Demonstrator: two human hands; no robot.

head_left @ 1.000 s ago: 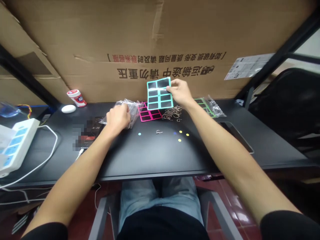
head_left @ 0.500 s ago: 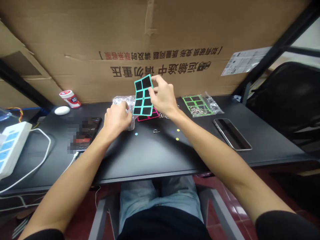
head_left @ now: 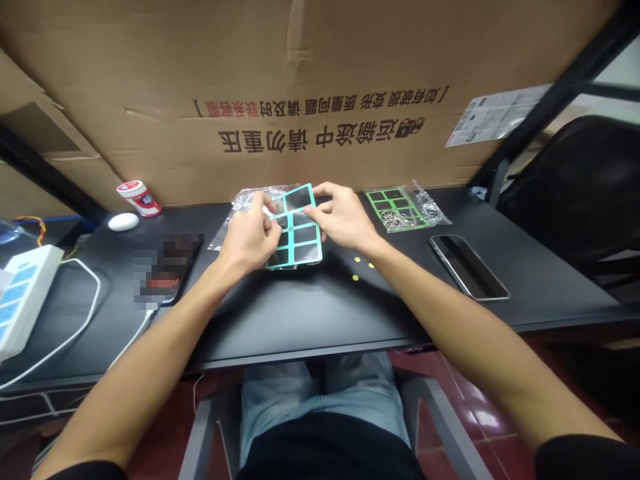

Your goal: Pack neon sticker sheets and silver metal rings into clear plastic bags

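A turquoise-edged card with black rectangles (head_left: 306, 235) is tilted above the table, between my two hands. My right hand (head_left: 345, 213) pinches its right edge between thumb and fingers. At the card's left side my left hand (head_left: 251, 233) is closed, with its fingertips on a clear plastic bag (head_left: 250, 197). The bag spreads behind that hand and partly under the card. How far the card overlaps the bag is hard to make out.
Right of my hands lies a bag (head_left: 400, 207) with a green-edged card and metal rings. A phone (head_left: 469, 267) is nearer on the right, another (head_left: 183, 270) on the left. Yellow dots (head_left: 356, 277) lie in front. A red-and-white tub (head_left: 140, 199) stands before the cardboard (head_left: 320, 60).
The turquoise card has come down and tilted flatter. My left hand has moved right to its edge. The pink-edged card and rings beneath are now hidden.
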